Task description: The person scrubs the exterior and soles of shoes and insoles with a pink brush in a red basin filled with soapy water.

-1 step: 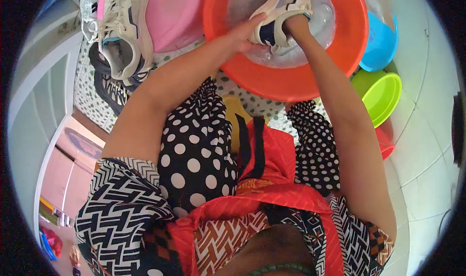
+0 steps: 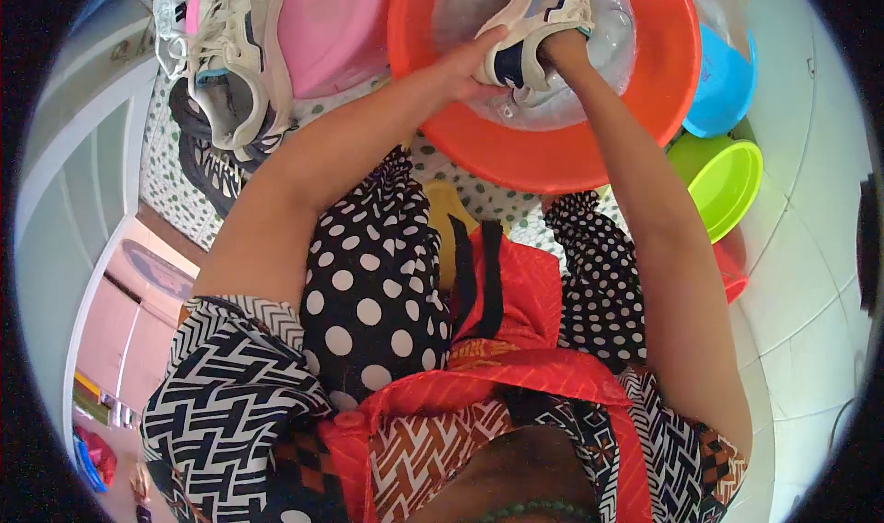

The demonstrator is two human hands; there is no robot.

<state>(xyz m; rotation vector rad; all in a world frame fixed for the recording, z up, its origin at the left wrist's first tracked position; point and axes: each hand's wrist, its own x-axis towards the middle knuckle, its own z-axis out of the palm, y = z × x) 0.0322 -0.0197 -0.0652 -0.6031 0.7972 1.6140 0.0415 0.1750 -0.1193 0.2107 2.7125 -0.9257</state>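
Observation:
A cream sneaker (image 2: 529, 28) with dark blue heel patches is held over an orange basin (image 2: 516, 159) of cloudy, foamy water (image 2: 603, 58). My left hand (image 2: 474, 67) grips it round the heel, thumb on the near side. Into the shoe's opening reaches my right hand (image 2: 564, 48); only its back and wrist show, and its fingers are hidden inside. How far the sole dips into the water cannot be made out. Another cream sneaker (image 2: 238, 58) leans at the left, its opening toward me.
A pink basin (image 2: 336, 26) stands left of the orange one, near dark patterned shoes (image 2: 207, 155). Along the white tiled wall (image 2: 810, 238) are a blue container (image 2: 723, 86), a lime-green basin (image 2: 723, 187) and a red one (image 2: 734, 270). Something yellow (image 2: 442, 210) sits between my legs.

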